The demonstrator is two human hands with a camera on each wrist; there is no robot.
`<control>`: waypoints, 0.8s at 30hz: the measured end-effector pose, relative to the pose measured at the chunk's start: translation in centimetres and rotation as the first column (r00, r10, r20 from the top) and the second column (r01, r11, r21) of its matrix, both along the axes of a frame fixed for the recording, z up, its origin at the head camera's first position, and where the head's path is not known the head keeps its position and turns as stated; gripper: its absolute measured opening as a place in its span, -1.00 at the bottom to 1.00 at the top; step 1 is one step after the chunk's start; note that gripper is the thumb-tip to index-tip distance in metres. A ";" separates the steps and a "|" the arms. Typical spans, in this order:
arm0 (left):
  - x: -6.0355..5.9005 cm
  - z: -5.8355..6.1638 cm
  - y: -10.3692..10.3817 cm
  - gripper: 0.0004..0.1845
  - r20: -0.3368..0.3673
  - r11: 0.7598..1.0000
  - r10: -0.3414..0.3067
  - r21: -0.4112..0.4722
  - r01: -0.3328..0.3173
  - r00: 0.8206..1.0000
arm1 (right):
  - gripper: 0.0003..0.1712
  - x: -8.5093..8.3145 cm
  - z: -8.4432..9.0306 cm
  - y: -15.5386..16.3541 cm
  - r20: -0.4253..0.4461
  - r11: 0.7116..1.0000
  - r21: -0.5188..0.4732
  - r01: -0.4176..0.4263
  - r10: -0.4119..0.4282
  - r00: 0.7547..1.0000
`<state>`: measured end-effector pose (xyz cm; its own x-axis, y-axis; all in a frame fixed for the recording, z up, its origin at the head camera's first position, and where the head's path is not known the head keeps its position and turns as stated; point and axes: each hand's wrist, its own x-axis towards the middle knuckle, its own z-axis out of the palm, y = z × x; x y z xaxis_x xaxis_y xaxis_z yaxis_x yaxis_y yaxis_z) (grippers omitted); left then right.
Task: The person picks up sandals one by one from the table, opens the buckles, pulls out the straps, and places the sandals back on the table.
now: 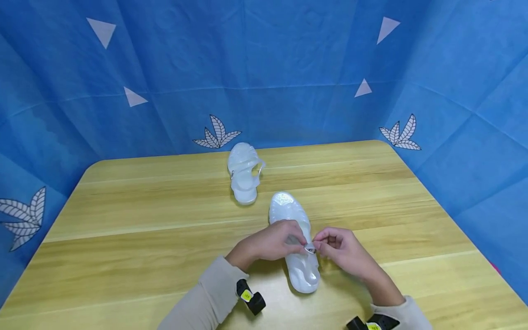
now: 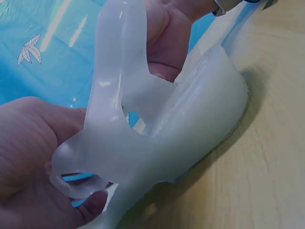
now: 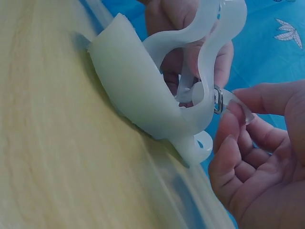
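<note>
A translucent white jelly sandal point(image 1: 304, 270) lies on the table, toe pointing away from me. My left hand point(image 1: 274, 240) holds its strap from the left side, thumb and fingers close to the metal buckle point(image 1: 310, 248). From the right, my right hand point(image 1: 344, 250) pinches the end of the sandal strap point(image 3: 240, 107) between thumb and fingers. In the right wrist view that strap end passes out through the buckle point(image 3: 218, 100). The left wrist view has the sandal's heel and straps point(image 2: 109, 71) close up, with my left hand point(image 2: 28, 157) at the front strap loop.
A second white jelly sandal point(image 1: 244, 183) lies farther back on the wooden table point(image 1: 144, 238), near its rear edge. Blue cloth point(image 1: 264, 59) with triangles and leaf prints hangs behind and on both sides. A black wrist camera point(image 1: 251, 298) is strapped to my left sleeve.
</note>
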<state>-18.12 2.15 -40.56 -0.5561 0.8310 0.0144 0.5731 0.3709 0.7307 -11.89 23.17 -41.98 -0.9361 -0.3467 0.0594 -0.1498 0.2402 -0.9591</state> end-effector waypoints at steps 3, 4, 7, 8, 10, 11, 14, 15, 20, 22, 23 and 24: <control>0.0 -0.3 -0.2 -0.82 0.046 0.999 -0.005 0.049 0.003 0.999 | -0.86 0.0 0.0 0.1 0.040 1.000 -0.016 -0.016 0.017 0.999; 0.0 -0.3 -0.2 -0.81 0.057 0.998 -0.004 0.063 0.001 0.998 | -0.85 0.0 0.0 0.2 0.057 1.000 -0.021 -0.020 0.021 0.998; 0.1 -0.6 -0.1 -0.79 0.077 0.995 0.004 0.100 -0.011 0.997 | -0.84 0.0 -0.1 0.3 0.090 0.999 -0.033 -0.025 0.028 0.996; 0.1 -0.7 -0.1 -0.79 0.075 0.993 0.006 0.113 -0.015 0.997 | -0.83 0.0 -0.1 0.3 0.099 0.999 -0.040 -0.026 0.030 0.995; 0.1 -0.8 0.0 -0.78 0.080 0.991 0.014 0.131 -0.025 0.997 | -0.83 0.0 -0.1 0.3 0.106 0.998 -0.056 -0.031 0.037 0.994; 0.1 -0.8 0.1 -0.79 0.079 0.990 0.018 0.136 -0.029 0.997 | -0.82 0.0 -0.1 0.3 0.108 0.997 -0.063 -0.034 0.040 0.993; 0.2 -0.9 0.2 -0.79 0.076 0.988 0.031 0.149 -0.042 0.997 | -0.80 0.1 -0.1 0.3 0.121 0.997 -0.077 -0.032 0.041 0.992; 0.2 -0.9 0.2 -0.79 0.077 0.987 0.035 0.153 -0.046 0.996 | -0.79 0.1 -0.1 0.3 0.125 0.996 -0.082 -0.032 0.042 0.991; 0.2 -1.1 0.3 -0.79 0.051 0.986 0.045 0.159 -0.053 0.998 | -0.77 0.1 -0.2 0.3 0.154 0.993 -0.114 -0.024 0.041 0.987; 0.2 -1.2 0.3 -0.79 0.042 0.985 0.048 0.162 -0.054 0.998 | -0.77 0.1 -0.2 0.3 0.156 0.992 -0.121 -0.020 0.039 0.987; 0.2 -1.1 0.3 -0.79 0.039 0.985 0.047 0.164 -0.053 0.998 | -0.77 0.1 -0.2 0.2 0.158 0.992 -0.126 -0.017 0.037 0.987; 0.2 -1.1 0.3 -0.79 0.036 0.985 0.047 0.167 -0.052 0.998 | -0.77 0.1 -0.3 0.2 0.156 0.991 -0.132 -0.017 0.038 0.987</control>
